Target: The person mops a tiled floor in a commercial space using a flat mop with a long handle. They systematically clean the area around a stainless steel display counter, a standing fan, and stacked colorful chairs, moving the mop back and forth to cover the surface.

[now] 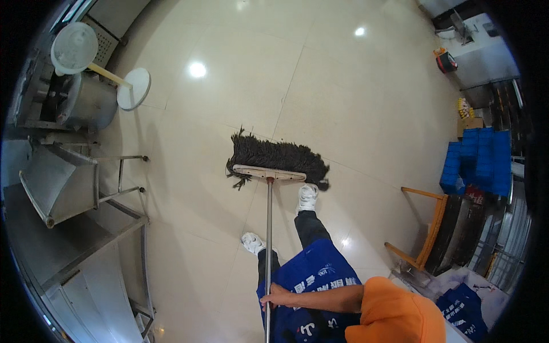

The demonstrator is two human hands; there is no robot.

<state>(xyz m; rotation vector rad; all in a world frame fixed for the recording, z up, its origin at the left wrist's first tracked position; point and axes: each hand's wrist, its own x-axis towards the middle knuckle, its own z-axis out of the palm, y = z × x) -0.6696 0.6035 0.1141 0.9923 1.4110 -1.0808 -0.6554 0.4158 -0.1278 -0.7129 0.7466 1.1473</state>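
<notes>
- The right hand, at the end of a bare forearm below an orange sleeve, is curled round the pole of a mop, fingers wrapped about the metal.
- The left hand lies outside the view; I cannot tell how it is held.
- The pole passes in front of a blue apron with white print and runs out at the lower edge.
- Below the apron, dark trousers end in white shoes; the right one is farther forward, the left one farther back, beside the pole.
- The mop head, broad, dark and shaggy, lies on the shiny pale floor ahead of the feet, its light-coloured bar crosswise at the pole's end. The right shoe's toe is just beside it; I cannot tell whether they touch.
- On the left stands a steel bench; on the right, an orange-brown frame.
- Farther along, a metal pot and a white disc are on the left, stacked blue crates on the right.
</notes>
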